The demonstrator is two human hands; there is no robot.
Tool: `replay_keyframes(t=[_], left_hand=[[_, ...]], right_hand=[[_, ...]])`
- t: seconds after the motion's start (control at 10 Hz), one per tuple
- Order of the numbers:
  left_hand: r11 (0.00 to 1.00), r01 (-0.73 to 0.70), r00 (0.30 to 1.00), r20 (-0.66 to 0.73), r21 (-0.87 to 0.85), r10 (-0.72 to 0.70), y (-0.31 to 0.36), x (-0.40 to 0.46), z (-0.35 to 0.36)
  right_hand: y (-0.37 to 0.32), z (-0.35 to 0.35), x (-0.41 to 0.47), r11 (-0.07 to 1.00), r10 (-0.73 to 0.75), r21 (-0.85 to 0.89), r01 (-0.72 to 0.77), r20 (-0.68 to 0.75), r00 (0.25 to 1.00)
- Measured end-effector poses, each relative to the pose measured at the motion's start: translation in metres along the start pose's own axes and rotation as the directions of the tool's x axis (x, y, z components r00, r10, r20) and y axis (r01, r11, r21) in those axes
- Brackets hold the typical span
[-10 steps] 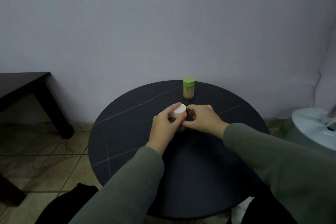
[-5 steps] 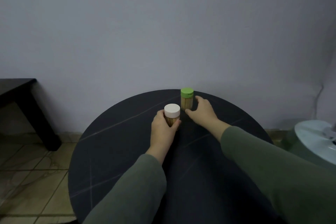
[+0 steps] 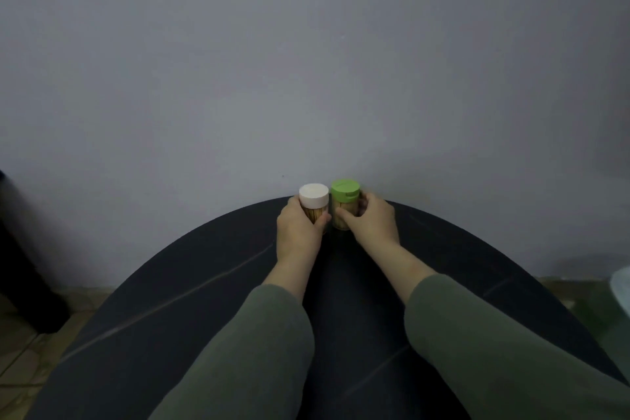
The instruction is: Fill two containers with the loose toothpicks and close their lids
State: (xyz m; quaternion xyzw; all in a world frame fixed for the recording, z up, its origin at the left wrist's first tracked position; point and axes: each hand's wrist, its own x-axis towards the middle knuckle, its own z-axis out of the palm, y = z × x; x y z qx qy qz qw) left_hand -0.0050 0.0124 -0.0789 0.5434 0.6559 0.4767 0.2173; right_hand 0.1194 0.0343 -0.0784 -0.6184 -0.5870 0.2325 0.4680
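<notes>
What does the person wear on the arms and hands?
Both arms are in long, plain dark green sleeves: left sleeve, right sleeve. The sleeves end partway down the forearms. The left hand and right hand are bare: no gloves, rings or watch show.

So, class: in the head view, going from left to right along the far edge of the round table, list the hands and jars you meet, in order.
Left hand → white-lidded jar → green-lidded jar → right hand. Each hand grips the jar beside it; both lids are on.
</notes>
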Motion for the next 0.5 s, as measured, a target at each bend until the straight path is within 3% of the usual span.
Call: replay_keyframes(t=[0.3,0.5], left_hand=[[0.996,-0.052,0.999,-0.004,0.070,0.053,-0.015,0.073,0.019],[0.999,-0.041,0.999,0.011,0.026,0.041,-0.018,0.077,0.021]], right_hand=[[0.005,0.042,0.051,0.999,-0.031,0.017,0.032,-0.055,0.998],[0.008,0.049,0.053,0.996,0.012,0.084,-0.007,-0.050,0.999]])
